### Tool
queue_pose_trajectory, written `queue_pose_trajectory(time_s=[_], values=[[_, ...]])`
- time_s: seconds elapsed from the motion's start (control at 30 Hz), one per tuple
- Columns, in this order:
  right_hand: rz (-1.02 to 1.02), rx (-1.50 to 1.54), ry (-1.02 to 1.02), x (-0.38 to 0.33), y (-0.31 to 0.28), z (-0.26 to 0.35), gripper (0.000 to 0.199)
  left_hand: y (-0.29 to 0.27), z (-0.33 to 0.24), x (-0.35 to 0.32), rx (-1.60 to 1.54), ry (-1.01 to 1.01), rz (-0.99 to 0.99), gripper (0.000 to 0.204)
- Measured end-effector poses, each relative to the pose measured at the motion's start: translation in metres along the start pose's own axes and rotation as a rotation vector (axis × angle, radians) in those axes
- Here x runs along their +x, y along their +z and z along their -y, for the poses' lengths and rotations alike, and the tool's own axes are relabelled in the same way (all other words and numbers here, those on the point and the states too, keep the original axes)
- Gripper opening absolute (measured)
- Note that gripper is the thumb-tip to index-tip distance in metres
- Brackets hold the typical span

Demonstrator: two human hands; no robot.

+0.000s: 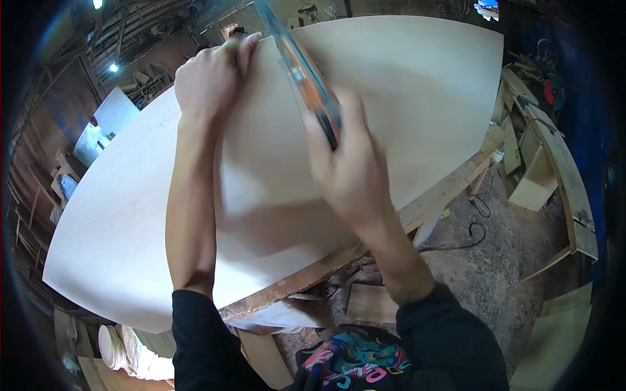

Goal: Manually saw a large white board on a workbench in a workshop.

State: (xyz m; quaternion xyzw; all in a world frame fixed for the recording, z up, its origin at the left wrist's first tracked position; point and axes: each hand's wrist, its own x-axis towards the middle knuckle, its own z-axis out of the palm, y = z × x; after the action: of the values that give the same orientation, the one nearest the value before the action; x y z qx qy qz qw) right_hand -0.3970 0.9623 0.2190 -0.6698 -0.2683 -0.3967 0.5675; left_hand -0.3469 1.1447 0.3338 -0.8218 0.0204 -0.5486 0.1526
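Note:
A large pale board (417, 98) lies in front of me across a wooden support. At its far edge my left hand (212, 81) is closed, its fingers curling over the edge and mostly hidden. My right hand (349, 163) is raised above the board's middle. It grips a long, narrow hand tool (306, 81) with blue, orange and black parts, tilted up toward the far left. Motion blurs this tool and the right hand, so its exact kind cannot be made out. Whether the tool touches the board does not show.
A rough wooden beam (293, 283) runs under the board's near edge. On the right stands a long, narrow wooden bench (554, 153) with a red round-disc tool (553, 91) beyond it. A black cable (466, 242) curls over the dusty floor. White rolled material (140, 355) sits lower left.

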Motion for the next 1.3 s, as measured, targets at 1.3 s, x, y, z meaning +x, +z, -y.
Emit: queue_pose_trajectory(time_s=[1.3], values=[[-0.003, 0.006, 0.023, -0.171, -0.052, -0.011, 0.042, 0.004, 0.007, -0.006, 0.000, 0.019, -0.059, 0.056]])
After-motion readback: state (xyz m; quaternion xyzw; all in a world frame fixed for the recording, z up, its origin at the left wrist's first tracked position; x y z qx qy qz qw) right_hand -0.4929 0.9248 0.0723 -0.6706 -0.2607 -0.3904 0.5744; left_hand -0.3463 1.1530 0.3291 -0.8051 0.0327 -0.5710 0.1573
